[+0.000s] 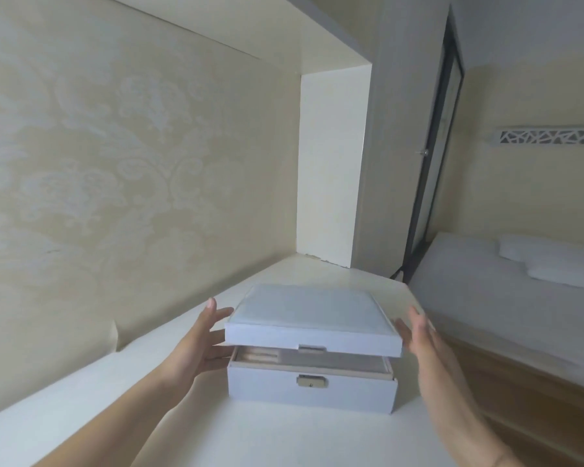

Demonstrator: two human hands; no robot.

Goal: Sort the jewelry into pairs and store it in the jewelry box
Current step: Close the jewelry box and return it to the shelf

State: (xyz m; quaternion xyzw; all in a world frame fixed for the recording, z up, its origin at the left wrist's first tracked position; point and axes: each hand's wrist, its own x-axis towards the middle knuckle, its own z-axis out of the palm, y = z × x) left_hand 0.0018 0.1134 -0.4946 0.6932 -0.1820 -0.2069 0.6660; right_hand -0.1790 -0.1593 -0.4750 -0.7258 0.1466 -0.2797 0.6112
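My forearms reach over the white tabletop (284,439) to the pale grey jewelry box (312,387) at its middle. My left hand (201,342) and right hand (422,335), both spread open, flank the flat rectangular lid (312,320), tilted above the base; actual contact I cannot tell. Best lifted evenly from 2 sides, clear of the brass clasp (312,381). Beige padded ring rolls (260,358) show inside; no jewelry visible.

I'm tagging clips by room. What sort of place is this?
Probably a bedroom: a bed with white pillows stands on the right, patterned wallpaper covers the wall, and a jewelry box sits on a white tabletop.
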